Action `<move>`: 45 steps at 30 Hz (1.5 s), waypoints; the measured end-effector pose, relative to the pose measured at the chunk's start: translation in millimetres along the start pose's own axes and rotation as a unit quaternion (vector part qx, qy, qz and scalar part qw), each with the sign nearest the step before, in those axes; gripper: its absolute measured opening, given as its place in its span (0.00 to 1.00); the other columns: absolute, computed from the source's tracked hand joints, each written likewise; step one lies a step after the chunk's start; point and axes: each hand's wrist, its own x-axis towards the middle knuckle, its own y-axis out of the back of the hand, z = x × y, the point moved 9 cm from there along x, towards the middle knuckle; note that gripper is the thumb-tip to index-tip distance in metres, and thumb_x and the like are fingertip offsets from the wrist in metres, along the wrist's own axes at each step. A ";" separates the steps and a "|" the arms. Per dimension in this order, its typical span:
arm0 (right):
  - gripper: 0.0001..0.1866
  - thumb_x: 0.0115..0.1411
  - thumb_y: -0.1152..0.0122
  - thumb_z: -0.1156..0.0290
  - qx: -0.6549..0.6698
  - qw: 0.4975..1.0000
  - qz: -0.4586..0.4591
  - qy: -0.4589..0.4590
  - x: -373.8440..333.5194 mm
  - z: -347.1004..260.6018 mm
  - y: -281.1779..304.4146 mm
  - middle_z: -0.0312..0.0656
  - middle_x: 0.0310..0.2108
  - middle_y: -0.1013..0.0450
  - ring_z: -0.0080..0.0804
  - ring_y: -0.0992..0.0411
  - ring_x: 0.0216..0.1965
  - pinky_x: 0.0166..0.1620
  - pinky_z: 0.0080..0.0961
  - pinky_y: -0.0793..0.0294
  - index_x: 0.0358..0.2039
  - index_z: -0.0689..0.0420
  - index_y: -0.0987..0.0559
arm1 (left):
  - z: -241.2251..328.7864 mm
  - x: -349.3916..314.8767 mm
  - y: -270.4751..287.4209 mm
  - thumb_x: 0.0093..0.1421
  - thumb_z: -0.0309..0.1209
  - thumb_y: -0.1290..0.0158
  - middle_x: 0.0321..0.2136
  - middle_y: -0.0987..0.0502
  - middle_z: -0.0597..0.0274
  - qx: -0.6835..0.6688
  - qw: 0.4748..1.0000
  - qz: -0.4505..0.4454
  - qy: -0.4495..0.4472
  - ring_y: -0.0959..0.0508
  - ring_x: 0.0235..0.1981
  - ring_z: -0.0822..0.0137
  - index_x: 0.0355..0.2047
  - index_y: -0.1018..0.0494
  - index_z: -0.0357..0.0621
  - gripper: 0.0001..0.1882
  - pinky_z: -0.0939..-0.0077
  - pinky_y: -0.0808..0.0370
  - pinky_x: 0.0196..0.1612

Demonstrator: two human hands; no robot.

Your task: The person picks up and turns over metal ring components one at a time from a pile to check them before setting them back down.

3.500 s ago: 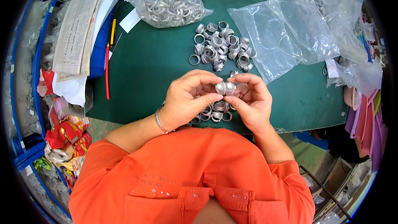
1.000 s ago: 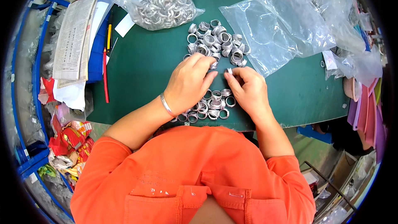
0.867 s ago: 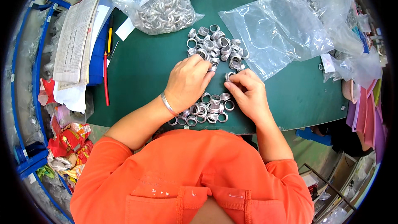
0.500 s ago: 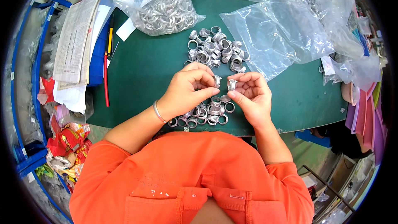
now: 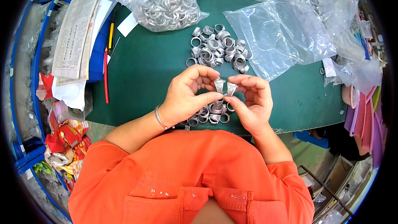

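A: What distinguishes this moment from the one half a second earlier?

B: The first ring [image 5: 219, 84] and the second ring [image 5: 231, 88] now stand nearly side by side, where a wider gap parted them. Both present a pierced, tapering face upward to the viewer.

A: And its significance for the work in hand?

B: Judged from the posture, the two pieces are now handled together as a pair rather than singly.

A: Describe the left hand [image 5: 184, 89].

B: Its grip is narrow: thumb below, forefinger above, with the first ring pinched between the tips. The other fingers curl loosely behind.

A: And the right hand [image 5: 253, 103]?

B: It mirrors the left, its thumb and forefinger closed to the width of the second ring. The two thumb tips lie very near each other; whether they touch cannot be told. A slim gap separates the upper parts of the rings; contact lower down is likewise unclear.

A: Where do the remaining rings lie?

B: A far heap [image 5: 217, 47] rests on the green table [image 5: 145, 70] beyond the fingertips, just beside a flat clear bag [image 5: 282, 37]. A near group [image 5: 215, 108] lies between the hands and the body, partly hidden by the hands.
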 end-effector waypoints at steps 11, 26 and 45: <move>0.23 0.49 0.40 0.88 -0.029 0.999 -0.005 0.015 -2.4 2.2 -0.8 0.50 0.44 0.32 0.35 0.30 0.47 0.46 0.26 0.26 0.45 0.63 0.35 | -2.0 -4.5 -4.8 0.51 0.16 0.42 0.36 0.23 0.58 -0.028 0.999 0.003 0.018 0.22 0.36 0.71 0.40 0.29 0.33 0.15 0.78 0.23 0.41; 0.23 0.47 0.40 0.89 -0.105 0.993 -0.014 0.050 -3.2 -2.4 -5.9 0.50 0.42 0.30 0.36 0.28 0.43 0.46 0.28 0.25 0.44 0.63 0.33 | -4.5 -4.0 -7.1 0.53 0.17 0.43 0.39 0.26 0.57 -0.051 0.998 -0.003 0.024 0.23 0.39 0.71 0.43 0.33 0.34 0.18 0.78 0.24 0.42; 0.22 0.53 0.42 0.87 0.199 0.971 0.024 -0.134 -3.6 22.0 -4.5 0.49 0.42 0.30 0.31 0.29 0.43 0.44 0.25 0.25 0.46 0.62 0.37 | 32.4 -12.2 -10.8 0.48 0.10 0.46 0.43 0.32 0.52 0.194 0.959 0.007 -0.209 0.25 0.45 0.58 0.44 0.35 0.35 0.22 0.69 0.24 0.47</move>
